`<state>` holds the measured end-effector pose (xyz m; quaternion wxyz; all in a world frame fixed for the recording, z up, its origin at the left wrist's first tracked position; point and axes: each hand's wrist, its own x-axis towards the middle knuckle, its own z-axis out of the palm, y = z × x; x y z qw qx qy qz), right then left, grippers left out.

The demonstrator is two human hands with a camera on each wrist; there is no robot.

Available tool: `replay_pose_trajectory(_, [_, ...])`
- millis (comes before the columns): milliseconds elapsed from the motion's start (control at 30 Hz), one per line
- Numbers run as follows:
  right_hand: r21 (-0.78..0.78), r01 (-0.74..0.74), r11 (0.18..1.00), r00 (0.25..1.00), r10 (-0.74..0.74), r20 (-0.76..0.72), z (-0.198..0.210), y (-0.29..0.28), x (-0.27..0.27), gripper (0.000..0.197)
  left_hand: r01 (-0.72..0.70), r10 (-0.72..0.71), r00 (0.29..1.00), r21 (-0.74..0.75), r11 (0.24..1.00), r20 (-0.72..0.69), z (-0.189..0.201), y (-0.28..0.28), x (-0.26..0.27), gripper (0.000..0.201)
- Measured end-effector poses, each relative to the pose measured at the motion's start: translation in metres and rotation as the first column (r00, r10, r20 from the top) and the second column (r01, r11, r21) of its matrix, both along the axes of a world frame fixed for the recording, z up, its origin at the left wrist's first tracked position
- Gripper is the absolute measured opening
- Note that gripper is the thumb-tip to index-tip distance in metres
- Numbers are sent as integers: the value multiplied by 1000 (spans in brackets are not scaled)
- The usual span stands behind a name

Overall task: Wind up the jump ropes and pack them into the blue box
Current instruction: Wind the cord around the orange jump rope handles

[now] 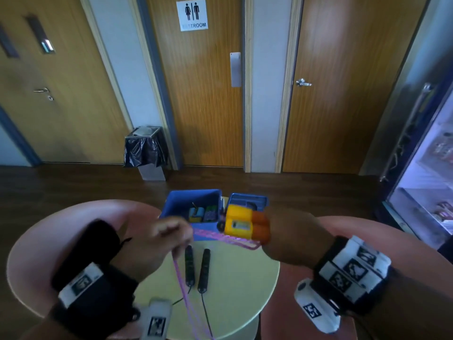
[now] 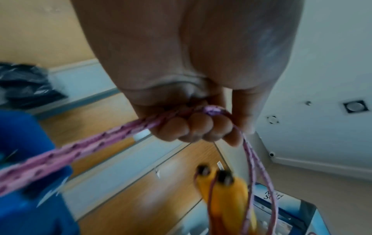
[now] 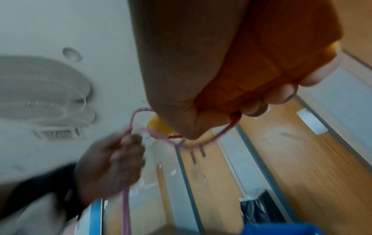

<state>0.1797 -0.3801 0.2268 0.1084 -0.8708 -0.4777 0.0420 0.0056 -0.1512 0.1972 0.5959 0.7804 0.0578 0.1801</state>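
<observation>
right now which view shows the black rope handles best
Head view: both black handles lie side by side on the round table, whole and unobstructed, their thin cords trailing toward the person. Neither wrist view shows them; those show only the pink rope and yellow handles.

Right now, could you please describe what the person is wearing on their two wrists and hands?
Both hands are bare. The left wrist carries a wide black strap with a white square-marker tag and a white marked camera block below it. The right wrist wears a black band covered with white panels of black square markers, plus a white marked camera unit.
</observation>
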Motion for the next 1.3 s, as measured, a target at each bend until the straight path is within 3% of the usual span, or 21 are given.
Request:
replay_pose_trajectory(67, [134,51,990,999,-49,-13,18,1,4,28,144,-161,982,-160,977,-101,-12,-13,-13,50])
replay_pose_trajectory(133, [237,31,971,997,-13,-78,34,6,-3,32,294,-331,922,-195,936,-199,-25,-30,-14,42])
replay_pose_trajectory(200, [286,-27,958,988,70,-140,44,13,-15,29,341,-394,893,-242,908,-218,-31,-48,-5,33])
replay_pose_trajectory(267, [300,-70,951,979,124,-164,51,20,-24,28,244,-302,939,-297,923,-167,-31,-66,9,35])
replay_pose_trajectory(333, [301,-68,951,984,114,-136,51,27,-25,32,68,-108,989,-333,940,-102,-26,-80,25,34])
replay_pose_trajectory(433, [282,-20,959,999,28,-22,38,36,-10,33,-182,160,982,-325,928,-96,-18,-87,35,28])
replay_pose_trajectory(500, [229,33,973,998,-43,37,25,39,5,31,-232,213,968,-153,961,-131,-19,-86,31,25])
replay_pose_trajectory(633, [36,128,991,990,-130,58,4,38,30,32,-121,183,960,274,954,-213,-21,-84,19,21])
replay_pose_trajectory(733, [-101,115,988,991,-106,84,-12,41,32,19,20,155,955,577,816,-252,-10,-80,17,26])
replay_pose_trajectory(867, [-254,60,965,974,-2,224,-38,45,14,15,120,178,948,813,570,-264,1,-67,23,17])
replay_pose_trajectory(967, [-320,10,947,959,81,271,-46,45,-2,13,199,174,941,892,406,-289,0,-55,31,29])
replay_pose_trajectory(1100, [-398,-102,912,946,213,245,-52,39,-19,14,283,114,935,902,328,-335,1,-39,38,28])
replay_pose_trajectory(1200, [-417,-195,888,921,311,233,-52,33,-31,26,337,27,931,884,324,-365,3,-29,40,30])
replay_pose_trajectory(1300, [-406,-261,876,890,381,252,-46,24,-40,32,369,-51,920,811,453,-389,3,-17,42,33])
